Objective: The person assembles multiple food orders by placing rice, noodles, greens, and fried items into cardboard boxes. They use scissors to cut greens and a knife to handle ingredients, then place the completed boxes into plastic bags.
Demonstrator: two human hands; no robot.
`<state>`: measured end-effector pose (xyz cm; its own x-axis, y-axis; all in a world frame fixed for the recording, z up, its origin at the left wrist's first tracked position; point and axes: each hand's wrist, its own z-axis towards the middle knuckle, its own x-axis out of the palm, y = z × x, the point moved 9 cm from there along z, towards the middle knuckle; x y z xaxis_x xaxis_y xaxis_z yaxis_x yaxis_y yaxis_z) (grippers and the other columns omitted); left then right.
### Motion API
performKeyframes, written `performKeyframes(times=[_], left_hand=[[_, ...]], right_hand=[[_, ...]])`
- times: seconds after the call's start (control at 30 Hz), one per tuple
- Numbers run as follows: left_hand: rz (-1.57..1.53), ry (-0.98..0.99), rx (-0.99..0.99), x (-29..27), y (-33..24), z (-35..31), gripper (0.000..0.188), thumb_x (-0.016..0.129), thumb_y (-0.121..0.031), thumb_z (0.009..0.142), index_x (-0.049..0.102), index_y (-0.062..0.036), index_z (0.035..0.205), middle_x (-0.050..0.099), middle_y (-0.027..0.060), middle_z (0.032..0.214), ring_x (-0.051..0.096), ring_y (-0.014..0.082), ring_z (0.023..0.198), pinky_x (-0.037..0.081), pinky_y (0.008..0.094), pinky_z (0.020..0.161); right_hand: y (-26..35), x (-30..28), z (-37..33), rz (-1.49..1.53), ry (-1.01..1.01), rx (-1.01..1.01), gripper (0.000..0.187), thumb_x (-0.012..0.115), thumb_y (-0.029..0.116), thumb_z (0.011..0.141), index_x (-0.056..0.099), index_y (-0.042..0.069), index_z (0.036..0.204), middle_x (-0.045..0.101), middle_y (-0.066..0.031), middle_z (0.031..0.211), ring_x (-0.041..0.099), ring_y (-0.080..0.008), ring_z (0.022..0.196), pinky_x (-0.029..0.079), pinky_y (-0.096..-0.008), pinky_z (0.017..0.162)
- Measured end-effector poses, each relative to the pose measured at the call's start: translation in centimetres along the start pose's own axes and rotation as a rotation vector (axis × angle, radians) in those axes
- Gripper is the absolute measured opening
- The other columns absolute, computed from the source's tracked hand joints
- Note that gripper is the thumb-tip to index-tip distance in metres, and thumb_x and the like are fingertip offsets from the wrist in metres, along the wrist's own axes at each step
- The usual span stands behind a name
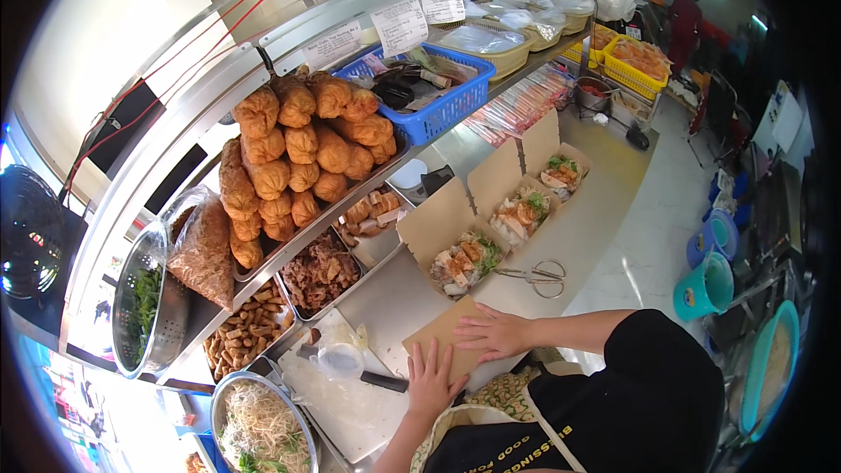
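Observation:
Both my hands lie on a brown cardboard takeaway box (445, 322) at the near edge of the steel counter. My left hand (431, 380) rests on its near left part, fingers spread. My right hand (492, 333) lies flat across its right side, fingers apart. Whatever the box contains is hidden. Just beyond it stand three open boxes: a near one (462, 268), a middle one (519, 215) and a far one (563, 173), with noodles, sliced fried pieces and greens. Metal scissors (545, 278) lie beside the near box, partly against it. A black-handled knife (384, 382) lies left of my left hand.
A white cutting board (350, 407) holds a small clear plastic cup (340, 361). At the left are a bowl of bean sprouts (263, 425), a tray of shredded meat (322, 273) and a colander of greens (140, 307). Fried rolls (302, 144) and a blue basket (438, 114) fill the shelf.

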<state>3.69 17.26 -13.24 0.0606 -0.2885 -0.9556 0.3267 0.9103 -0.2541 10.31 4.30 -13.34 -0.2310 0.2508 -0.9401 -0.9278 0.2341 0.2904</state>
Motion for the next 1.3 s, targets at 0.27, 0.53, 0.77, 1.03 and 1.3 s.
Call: performKeyframes(times=[0.27, 0.53, 0.77, 1.03, 1.3], left_hand=[[-0.076, 0.008, -0.035, -0.2, 0.4, 0.1, 0.073, 0.070, -0.053, 0.081, 0.052, -0.0171, 0.142, 0.038, 0.0185, 0.151, 0.026, 0.0524, 0.140, 0.029, 0.0595, 0.111], [-0.131, -0.151, 0.087, -0.7, -0.4, 0.1, 0.039, 0.065, -0.023, 0.088, 0.065, -0.0128, 0.126, 0.055, 0.0196, 0.136, 0.041, 0.0422, 0.136, 0.026, 0.0634, 0.116], [0.144, -0.172, 0.335, -0.2, -1.8, -0.2, 0.039, 0.057, -0.028, 0.090, 0.066, -0.0127, 0.125, 0.055, 0.0196, 0.135, 0.038, 0.0449, 0.137, 0.020, 0.0719, 0.113], [0.159, -0.101, 0.150, 0.7, 0.0, 0.7, 0.046, 0.069, -0.039, 0.086, 0.064, -0.0228, 0.129, 0.056, 0.0117, 0.136, 0.046, 0.0470, 0.129, 0.039, 0.0509, 0.110], [-0.003, -0.010, -0.020, 0.5, 0.8, -0.6, 0.068, 0.053, -0.054, 0.093, 0.037, -0.0243, 0.151, 0.028, 0.0068, 0.160, 0.021, 0.0396, 0.147, 0.027, 0.0574, 0.113]], right_hand=[[-0.3, 0.3, 0.1, 0.068, 0.007, 0.039, 0.064, 0.060, 0.048, 0.092, 0.042, 0.025, 0.149, 0.035, -0.0063, 0.157, 0.032, -0.0270, 0.144, 0.012, -0.0694, 0.112], [-0.4, 0.8, 0.1, 0.057, -0.181, -0.106, 0.062, 0.061, 0.044, 0.092, 0.043, 0.022, 0.147, 0.036, -0.0093, 0.156, 0.029, -0.0323, 0.146, 0.013, -0.0685, 0.113], [0.0, 1.4, -0.1, -0.094, -0.258, -0.153, 0.054, 0.054, 0.047, 0.095, 0.050, 0.020, 0.141, 0.040, -0.0103, 0.152, 0.031, -0.0326, 0.144, 0.024, -0.0643, 0.112], [-0.9, 0.0, 1.0, 0.030, -0.083, -0.146, 0.053, 0.062, 0.047, 0.089, 0.059, 0.018, 0.133, 0.055, -0.0099, 0.137, 0.047, -0.0346, 0.131, 0.051, -0.0397, 0.097], [-0.2, 0.2, 0.8, -0.161, 0.110, -0.117, 0.069, 0.066, 0.061, 0.080, 0.056, 0.022, 0.136, 0.046, -0.0122, 0.144, 0.039, -0.0364, 0.134, 0.039, -0.0591, 0.098]])
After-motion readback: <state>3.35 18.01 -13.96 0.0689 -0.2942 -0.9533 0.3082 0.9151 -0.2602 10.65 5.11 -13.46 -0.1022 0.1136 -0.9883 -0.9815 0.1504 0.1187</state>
